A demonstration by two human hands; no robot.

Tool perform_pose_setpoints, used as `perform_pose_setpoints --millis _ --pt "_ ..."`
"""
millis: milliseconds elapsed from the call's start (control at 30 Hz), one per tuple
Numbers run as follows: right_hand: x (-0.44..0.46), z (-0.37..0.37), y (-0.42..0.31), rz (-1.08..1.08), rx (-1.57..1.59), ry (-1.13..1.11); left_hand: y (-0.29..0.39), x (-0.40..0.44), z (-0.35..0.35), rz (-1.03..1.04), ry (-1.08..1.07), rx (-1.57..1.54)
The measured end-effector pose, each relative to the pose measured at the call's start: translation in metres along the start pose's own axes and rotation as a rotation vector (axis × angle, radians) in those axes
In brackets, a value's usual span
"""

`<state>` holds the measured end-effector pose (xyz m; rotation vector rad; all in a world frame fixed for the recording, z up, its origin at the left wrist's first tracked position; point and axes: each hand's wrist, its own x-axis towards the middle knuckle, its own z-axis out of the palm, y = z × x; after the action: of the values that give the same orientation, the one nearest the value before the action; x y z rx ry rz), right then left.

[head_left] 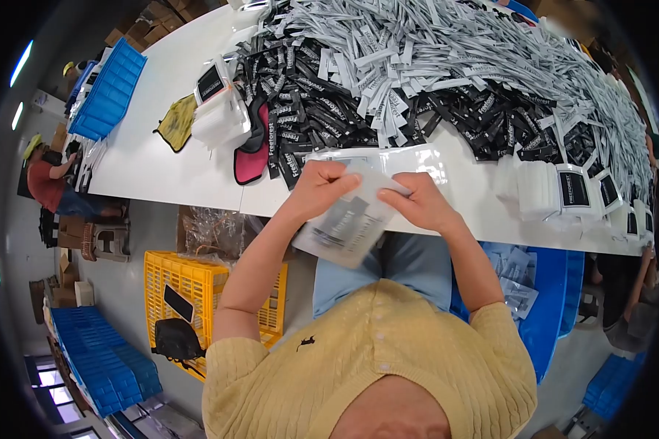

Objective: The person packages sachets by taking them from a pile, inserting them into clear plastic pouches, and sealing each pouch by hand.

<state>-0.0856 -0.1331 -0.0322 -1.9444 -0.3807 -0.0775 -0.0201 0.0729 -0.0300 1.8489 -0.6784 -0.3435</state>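
A frosted plastic pouch (348, 238) with printed lettering is held tilted above my lap, at the table's front edge. My left hand (326, 186) pinches its upper left part between thumb and curled fingers. At the upper right corner, my right hand (421, 199) is closed on the same pouch with the thumb on top. Behind my hands, more clear plastic packaging (425, 157) lies flat on the table. Just beyond are black Freeforest sachets (315, 110), with a heap of white sachets (417, 51) behind them. Whatever is inside the pouch is blurred.
On the white table (154, 157), stacked pouches (220, 113) stand left and more pouches (542, 190) right. A blue crate (110, 88) sits at the far left. Beneath are a yellow crate (187, 282) and a blue bin (549, 293) with packets. A person (44, 179) works at left.
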Motion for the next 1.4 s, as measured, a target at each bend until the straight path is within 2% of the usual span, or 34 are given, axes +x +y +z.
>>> perform_pose_setpoints --millis 33,100,133,167,300,367,467,567,633,700,733,800,867,967,1067,1233,1400 --pt "-0.001 -0.001 0.003 -0.064 -0.109 0.027 0.002 0.001 -0.003 0.031 0.049 0.103" --pt "-0.003 0.003 0.002 -0.123 -0.292 0.072 0.013 0.001 0.001 0.329 0.096 0.473" --pt "-0.004 0.005 0.001 -0.138 -0.288 0.067 0.02 0.003 0.003 0.479 0.121 0.66" --pt "-0.004 0.008 0.0 -0.157 -0.283 0.06 0.026 0.004 0.003 0.479 0.0 0.703" --pt "-0.009 0.01 -0.005 -0.202 -0.188 0.102 0.031 0.004 0.006 0.441 -0.084 0.663" --pt "-0.016 0.004 -0.009 -0.152 -0.178 0.095 0.024 0.006 0.007 0.415 -0.113 0.593" --pt "-0.026 -0.013 -0.008 -0.145 -0.184 0.112 0.033 0.01 0.005 0.261 -0.156 0.54" --pt "-0.049 -0.034 -0.002 -0.089 -0.171 0.139 0.048 0.009 0.015 0.197 -0.175 0.311" --pt "-0.088 -0.056 0.032 -0.018 -0.12 0.213 0.065 0.008 0.012 0.176 -0.109 0.116" --pt "-0.158 -0.084 0.088 0.385 0.292 0.474 0.096 0.005 0.002 0.2 -0.076 -0.053" --pt "-0.219 -0.108 0.143 0.386 0.23 0.525 0.117 0.0 -0.001 0.366 -0.084 -0.211" --pt "-0.259 -0.119 0.142 0.553 0.683 0.739 0.155 -0.008 0.007 0.704 -0.117 -0.528" --pt "-0.284 -0.115 0.129 0.653 0.739 0.833 0.184 -0.016 0.021 0.907 -0.22 -0.831" --pt "-0.324 -0.108 0.145 0.769 0.674 1.016 0.206 -0.02 0.041 1.06 -0.449 -1.162" --pt "-0.361 -0.099 0.174 0.855 0.579 1.186 0.23 -0.039 0.064 1.072 -0.421 -1.563" --pt "-0.413 -0.083 0.222 0.963 0.424 1.391 0.231 -0.048 0.083 1.036 -0.341 -1.61" --pt "-0.447 -0.069 0.253 1.032 0.315 1.479 0.232 -0.053 0.092 1.043 -0.326 -1.618"
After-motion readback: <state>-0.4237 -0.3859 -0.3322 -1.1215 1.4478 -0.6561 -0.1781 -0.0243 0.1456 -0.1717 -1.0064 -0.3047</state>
